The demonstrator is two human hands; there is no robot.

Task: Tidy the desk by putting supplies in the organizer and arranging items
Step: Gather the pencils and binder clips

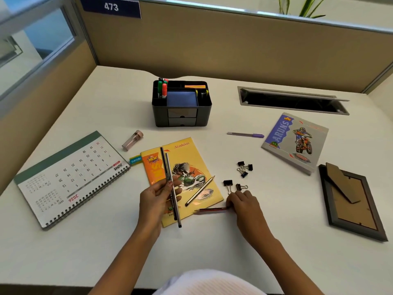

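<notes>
The organizer (161, 114) near the desk's (106, 241) back edge holds markers (163, 88) at its left and blue notes (182, 99) in the middle. The left hand (156, 200) grips two pens (167, 167); the right hand (244, 206) pinches a red pencil (212, 209) beside the yellow book (191, 154).

sign (111, 7) reads 473, calendar (70, 177) june 2026 (upside down), grey notebook (295, 141) arun's.

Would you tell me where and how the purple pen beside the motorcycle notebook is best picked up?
Pinch the purple pen at mid-barrel, coming straight down from above with fingers across its length: it lies flat on bare desk, with room on both long sides.
</notes>
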